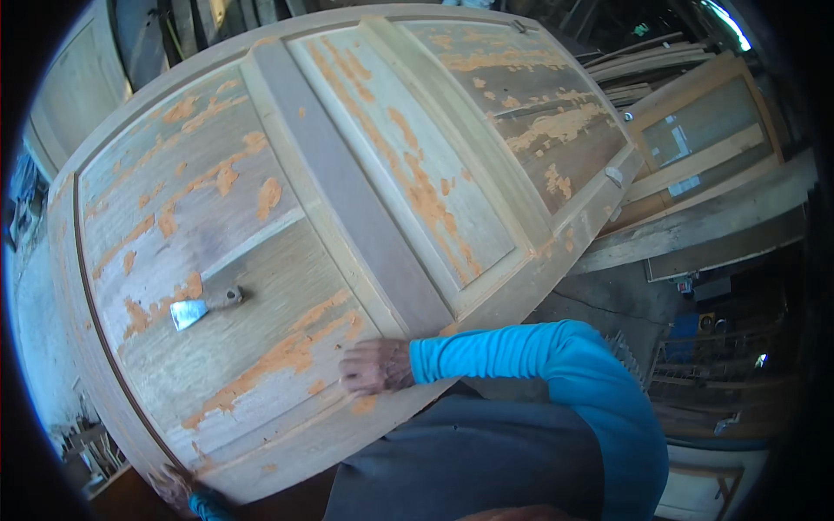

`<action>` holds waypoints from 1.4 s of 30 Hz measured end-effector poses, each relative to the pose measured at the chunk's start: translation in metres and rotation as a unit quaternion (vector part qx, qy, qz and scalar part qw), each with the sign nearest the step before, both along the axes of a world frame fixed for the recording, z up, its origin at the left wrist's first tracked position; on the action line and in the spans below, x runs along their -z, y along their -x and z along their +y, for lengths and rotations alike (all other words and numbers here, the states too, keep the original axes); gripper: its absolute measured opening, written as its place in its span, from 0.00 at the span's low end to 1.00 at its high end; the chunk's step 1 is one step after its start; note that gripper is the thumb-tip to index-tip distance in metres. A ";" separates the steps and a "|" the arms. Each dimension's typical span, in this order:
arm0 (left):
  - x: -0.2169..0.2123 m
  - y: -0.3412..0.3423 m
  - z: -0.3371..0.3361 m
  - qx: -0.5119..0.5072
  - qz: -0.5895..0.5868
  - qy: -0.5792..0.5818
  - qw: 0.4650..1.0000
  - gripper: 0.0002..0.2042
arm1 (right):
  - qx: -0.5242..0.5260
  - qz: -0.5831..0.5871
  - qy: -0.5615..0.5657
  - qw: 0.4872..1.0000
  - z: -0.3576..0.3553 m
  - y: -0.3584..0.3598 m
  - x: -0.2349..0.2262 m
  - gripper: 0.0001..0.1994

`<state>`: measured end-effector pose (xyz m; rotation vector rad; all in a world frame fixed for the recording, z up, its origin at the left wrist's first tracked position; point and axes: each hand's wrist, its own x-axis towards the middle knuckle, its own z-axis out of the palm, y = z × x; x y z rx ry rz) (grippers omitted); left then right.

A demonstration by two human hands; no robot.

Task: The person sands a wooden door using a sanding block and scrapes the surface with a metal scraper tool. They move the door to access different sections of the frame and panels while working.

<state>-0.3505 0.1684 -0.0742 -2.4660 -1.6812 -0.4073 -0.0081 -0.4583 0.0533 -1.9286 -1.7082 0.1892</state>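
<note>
A large wooden door (347, 234) lies flat in front of me, its recessed panels patched with streaks of orange filler (269, 356). On the near edge of the left panel rests my right hand (375, 366), fingers bent and closed against the wood; whatever may be under them is hidden. At the near left corner my left hand (172, 486) is closed over the door's edge, partly cut off by the dark rim of the picture. A putty knife (208, 306) with a broad metal blade and a short handle lies on the left panel, apart from both hands.
A glazed wooden frame (708, 139) leans at the right, beside a long plank (695, 213) and stacked boards (647, 69). A pale panel (76, 95) stands at the far left. Lower right is a wire rack (695, 352). Several tools (91, 447) stand at lower left.
</note>
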 end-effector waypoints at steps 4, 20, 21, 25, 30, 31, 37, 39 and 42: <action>-0.030 -0.046 -0.016 0.004 0.068 0.007 0.998 0.34 | 0.013 -0.010 0.020 1.000 -0.040 0.003 0.001 0.11; -0.018 -0.023 0.004 -0.058 0.104 -0.005 0.993 0.33 | 0.011 -0.039 -0.064 0.997 0.010 0.015 0.011 0.14; -0.016 -0.025 0.001 -0.058 0.102 -0.002 0.993 0.33 | 0.020 -0.037 -0.070 0.997 0.007 0.016 0.010 0.14; -0.006 -0.012 0.002 -0.064 0.090 0.002 0.994 0.32 | 0.021 0.002 -0.018 1.000 -0.037 0.001 0.013 0.15; 0.017 -0.005 0.022 -0.058 -0.175 0.040 0.982 0.31 | -0.026 -0.022 -0.077 0.996 0.037 0.015 0.023 0.10; 0.004 -0.012 -0.002 -0.050 -0.178 0.065 0.981 0.30 | -0.036 -0.029 -0.073 0.996 0.047 0.019 0.024 0.09; -0.052 -0.090 -0.046 -0.044 -0.072 -0.009 0.996 0.31 | 0.026 0.030 0.002 0.999 0.003 0.018 0.008 0.10; -0.052 -0.075 -0.029 -0.065 -0.092 0.073 0.991 0.29 | 0.010 -0.004 0.035 0.999 0.013 0.020 0.006 0.10; -0.020 0.040 -0.005 -0.047 -0.049 -0.049 0.996 0.23 | -0.106 -0.002 -0.059 0.993 0.113 0.048 0.029 0.11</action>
